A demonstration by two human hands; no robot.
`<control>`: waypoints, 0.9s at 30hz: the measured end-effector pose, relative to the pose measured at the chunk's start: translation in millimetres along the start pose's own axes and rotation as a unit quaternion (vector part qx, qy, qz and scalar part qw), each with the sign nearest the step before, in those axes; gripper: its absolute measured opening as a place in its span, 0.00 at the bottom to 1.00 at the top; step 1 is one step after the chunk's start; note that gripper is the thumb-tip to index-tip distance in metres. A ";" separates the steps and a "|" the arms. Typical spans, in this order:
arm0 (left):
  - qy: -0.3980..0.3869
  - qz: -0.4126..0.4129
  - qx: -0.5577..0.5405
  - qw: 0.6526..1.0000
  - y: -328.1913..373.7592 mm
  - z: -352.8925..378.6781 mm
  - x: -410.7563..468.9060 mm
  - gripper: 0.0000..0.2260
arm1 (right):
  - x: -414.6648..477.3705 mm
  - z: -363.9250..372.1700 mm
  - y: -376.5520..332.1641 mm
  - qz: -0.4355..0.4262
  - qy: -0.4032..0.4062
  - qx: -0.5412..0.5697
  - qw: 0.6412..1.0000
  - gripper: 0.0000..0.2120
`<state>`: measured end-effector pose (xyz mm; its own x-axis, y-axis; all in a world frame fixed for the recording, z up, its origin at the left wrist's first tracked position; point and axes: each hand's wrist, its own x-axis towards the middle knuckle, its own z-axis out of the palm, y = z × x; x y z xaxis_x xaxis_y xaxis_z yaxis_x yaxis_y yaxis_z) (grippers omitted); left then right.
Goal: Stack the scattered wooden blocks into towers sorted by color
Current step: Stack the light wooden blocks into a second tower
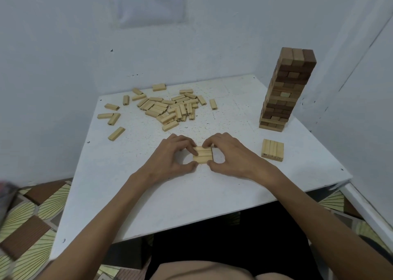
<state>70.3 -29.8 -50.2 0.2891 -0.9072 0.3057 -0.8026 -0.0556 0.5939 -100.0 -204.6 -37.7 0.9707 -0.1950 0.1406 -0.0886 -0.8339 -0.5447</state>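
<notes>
Pinching together, left hand [174, 159] and right hand [230, 155] hold the pale block row [203, 155].

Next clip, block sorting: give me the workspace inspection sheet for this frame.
Surface: white speckled table.
Job's things: loose pale blocks heaped far left; tall tower of brown and pale blocks far right; flat pale row near right; small pale set at centre.
Clutter: nothing seen.
Grippers: left hand and right hand both pinch the small pale set.
Cables: nothing seen.
Surroundings: pale walls; patterned floor; blurred object at left edge.
</notes>
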 end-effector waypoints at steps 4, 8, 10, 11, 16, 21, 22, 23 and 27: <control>0.000 0.013 0.000 1.000 0.1 3.2 3.4 0.13 | -0.6 2.0 1.7 -0.012 0.021 -0.010 1.000 0.14; -0.025 0.022 0.001 0.999 2.0 2.8 13.1 0.15 | -1.3 -5.9 6.9 -0.024 0.019 -0.016 0.999 0.15; -0.028 0.030 -0.005 0.999 5.0 3.6 20.0 0.15 | -3.6 -13.2 10.6 -0.026 0.025 -0.016 0.999 0.15; -0.028 0.038 -0.008 0.999 6.7 4.5 24.3 0.15 | -4.8 -17.6 13.2 -0.027 0.029 -0.017 0.999 0.15; -0.040 0.076 -0.012 0.996 16.4 13.9 52.3 0.16 | -16.6 -41.3 29.0 -0.025 0.046 -0.028 0.998 0.14; -0.062 0.113 -0.024 0.991 28.4 29.3 80.7 0.15 | -35.8 -59.2 47.1 -0.007 0.073 -0.031 0.997 0.15; -0.066 0.121 -0.024 0.990 30.8 32.8 86.2 0.15 | -39.4 -62.1 50.8 -0.001 0.076 -0.032 0.997 0.15; -0.068 0.128 -0.025 0.989 32.8 36.6 91.7 0.15 | -42.6 -64.6 54.5 0.005 0.080 -0.034 0.996 0.15; -0.076 0.152 -0.028 0.985 41.0 52.0 109.8 0.15 | -55.7 -72.5 68.6 0.026 0.102 -0.038 0.994 0.16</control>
<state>42.0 -153.4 -31.1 -0.0451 -0.9304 0.3637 -0.8085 0.2478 0.5338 -176.3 -288.4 -23.0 0.8993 -0.3339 0.2825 -0.1624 -0.8546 -0.4933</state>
